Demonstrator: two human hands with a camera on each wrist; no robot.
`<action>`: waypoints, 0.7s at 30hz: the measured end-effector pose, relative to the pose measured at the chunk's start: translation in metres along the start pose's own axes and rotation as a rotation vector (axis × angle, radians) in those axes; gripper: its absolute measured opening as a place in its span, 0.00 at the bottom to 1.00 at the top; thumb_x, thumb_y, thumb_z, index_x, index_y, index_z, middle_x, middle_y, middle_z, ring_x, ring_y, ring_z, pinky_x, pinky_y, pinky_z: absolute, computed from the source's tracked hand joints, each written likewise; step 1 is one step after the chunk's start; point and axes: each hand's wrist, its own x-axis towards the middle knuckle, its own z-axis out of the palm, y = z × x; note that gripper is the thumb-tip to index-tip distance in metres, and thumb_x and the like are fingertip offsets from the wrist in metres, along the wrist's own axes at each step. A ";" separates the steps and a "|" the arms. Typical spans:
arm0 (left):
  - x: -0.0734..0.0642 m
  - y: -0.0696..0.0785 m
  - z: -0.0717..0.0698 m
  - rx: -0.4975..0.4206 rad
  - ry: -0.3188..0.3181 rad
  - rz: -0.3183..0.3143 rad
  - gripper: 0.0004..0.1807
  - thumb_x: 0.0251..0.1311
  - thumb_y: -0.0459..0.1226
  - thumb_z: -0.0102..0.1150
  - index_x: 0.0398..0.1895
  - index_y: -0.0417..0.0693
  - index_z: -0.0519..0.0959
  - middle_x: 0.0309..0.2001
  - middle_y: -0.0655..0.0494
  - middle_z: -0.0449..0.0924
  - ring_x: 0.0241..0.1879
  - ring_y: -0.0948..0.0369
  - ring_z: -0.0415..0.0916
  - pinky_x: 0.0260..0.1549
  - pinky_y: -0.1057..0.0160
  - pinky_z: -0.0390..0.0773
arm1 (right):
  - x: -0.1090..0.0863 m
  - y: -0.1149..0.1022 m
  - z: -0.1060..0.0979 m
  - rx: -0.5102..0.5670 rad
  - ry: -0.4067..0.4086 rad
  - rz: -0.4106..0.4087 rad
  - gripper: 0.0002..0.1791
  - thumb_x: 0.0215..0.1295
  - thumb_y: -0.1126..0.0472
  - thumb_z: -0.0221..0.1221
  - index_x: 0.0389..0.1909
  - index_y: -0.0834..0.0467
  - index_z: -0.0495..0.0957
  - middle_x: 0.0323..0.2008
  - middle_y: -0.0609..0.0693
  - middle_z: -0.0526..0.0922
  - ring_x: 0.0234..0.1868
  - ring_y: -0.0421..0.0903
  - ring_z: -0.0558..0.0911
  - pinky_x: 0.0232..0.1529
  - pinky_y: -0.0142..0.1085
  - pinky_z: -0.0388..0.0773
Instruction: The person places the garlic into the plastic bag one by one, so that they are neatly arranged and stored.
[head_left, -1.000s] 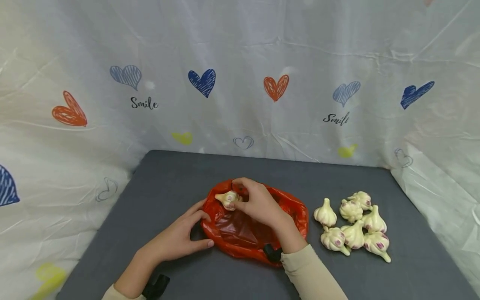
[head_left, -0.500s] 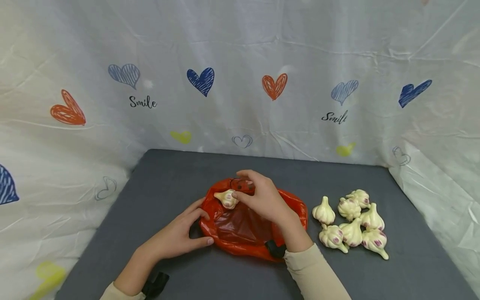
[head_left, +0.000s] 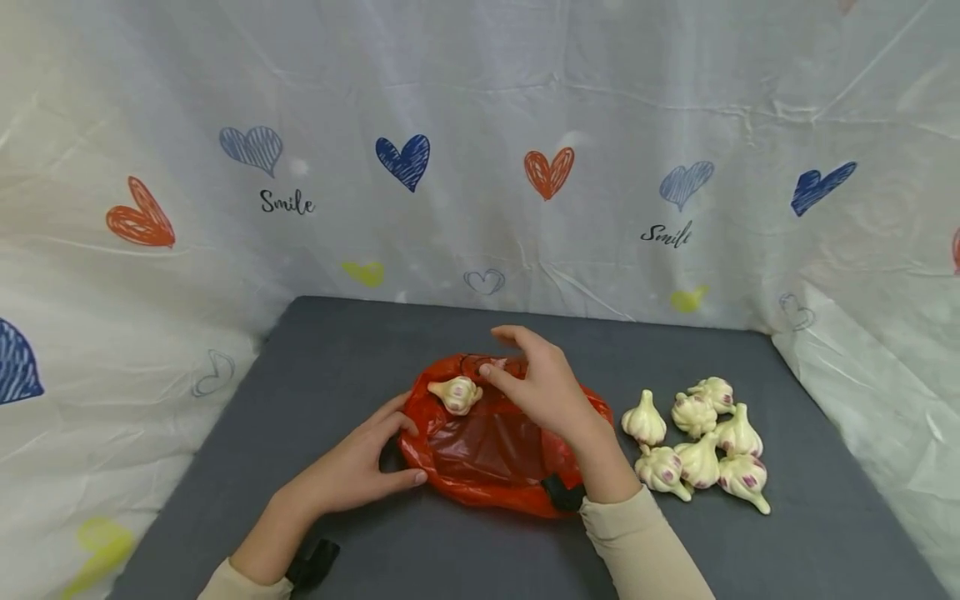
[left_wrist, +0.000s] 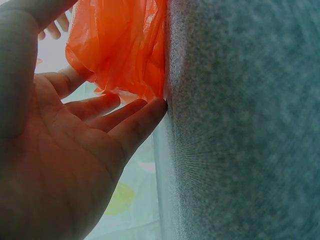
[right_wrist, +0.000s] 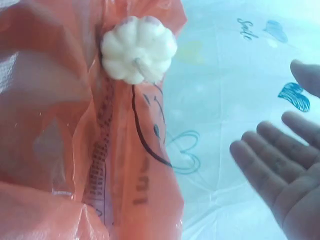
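Note:
A red plastic bag (head_left: 495,497) stands with its mouth spread wide in the middle of the table. One pale garlic bulb (head_left: 457,395) with purple marks lies inside, near the bag's left rim. My left hand (head_left: 348,475) rests against the bag's left side, thumb and fingers apart; in the left wrist view its fairly straight fingers touch the red plastic (left_wrist: 117,45). Over the bag's far right part hovers my right hand (head_left: 551,387), relaxed and holding nothing. The right wrist view shows its straight fingers (right_wrist: 267,172) apart from the garlic (right_wrist: 135,47).
To the right of the bag, several more garlic bulbs (head_left: 697,458) sit grouped on the grey table (head_left: 360,342). A white curtain (head_left: 480,100) printed with hearts hangs behind and at both sides. Dark straps are on both wrists.
My right hand has let go of the garlic bulb inside the bag and moved away to the right and up. The left hand has stayed at the bag's side.

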 end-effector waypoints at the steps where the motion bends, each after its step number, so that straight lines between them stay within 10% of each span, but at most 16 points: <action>1: 0.000 0.000 0.000 0.002 0.002 -0.005 0.26 0.65 0.63 0.74 0.55 0.65 0.77 0.88 0.51 0.49 0.85 0.43 0.52 0.72 0.33 0.66 | -0.001 0.000 -0.002 -0.002 0.007 0.009 0.32 0.77 0.46 0.70 0.75 0.52 0.75 0.71 0.53 0.80 0.66 0.55 0.83 0.62 0.57 0.82; 21: 0.001 -0.004 0.002 0.008 -0.001 -0.013 0.26 0.65 0.64 0.73 0.54 0.65 0.76 0.88 0.50 0.49 0.85 0.42 0.52 0.71 0.32 0.67 | -0.024 0.025 -0.037 0.017 0.091 0.123 0.38 0.75 0.45 0.71 0.79 0.52 0.70 0.76 0.54 0.75 0.74 0.58 0.76 0.69 0.57 0.77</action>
